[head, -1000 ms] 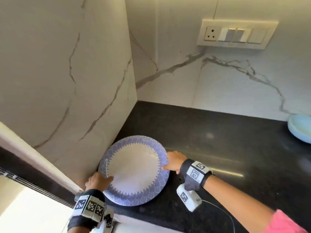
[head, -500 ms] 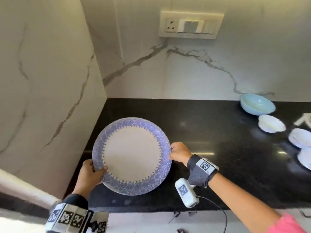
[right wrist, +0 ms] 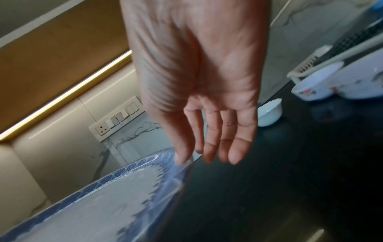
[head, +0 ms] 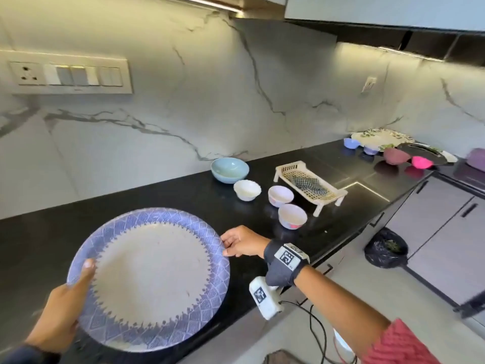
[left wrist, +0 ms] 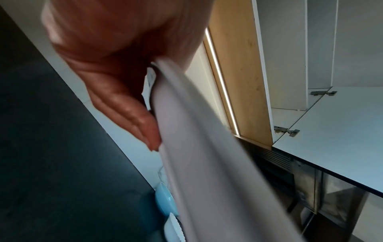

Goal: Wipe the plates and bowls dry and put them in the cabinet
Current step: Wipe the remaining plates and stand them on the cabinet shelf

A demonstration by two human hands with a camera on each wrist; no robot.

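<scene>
A large plate (head: 149,279) with a blue patterned rim and a pale centre is held nearly level over the front edge of the black counter (head: 183,200). My left hand (head: 63,303) grips its left rim, thumb on top. In the left wrist view the fingers (left wrist: 143,124) lie under the plate (left wrist: 207,163). My right hand (head: 238,244) is at the right rim. The right wrist view shows its thumb tip on the plate (right wrist: 103,204) and the other fingers (right wrist: 228,144) hanging straight beside the edge.
On the counter stand a light blue bowl (head: 230,169), a white scalloped bowl (head: 247,189) and two white flowered bowls (head: 280,196) (head: 292,216). A cream rack (head: 325,198) holds a checked cloth (head: 307,183). More dishes (head: 380,139) sit far right. A black bin bag (head: 385,248) is on the floor.
The plate has come up off the counter by the left wall corner and now hangs over the front edge. The view has swung right, bringing the bowls and rack into sight.
</scene>
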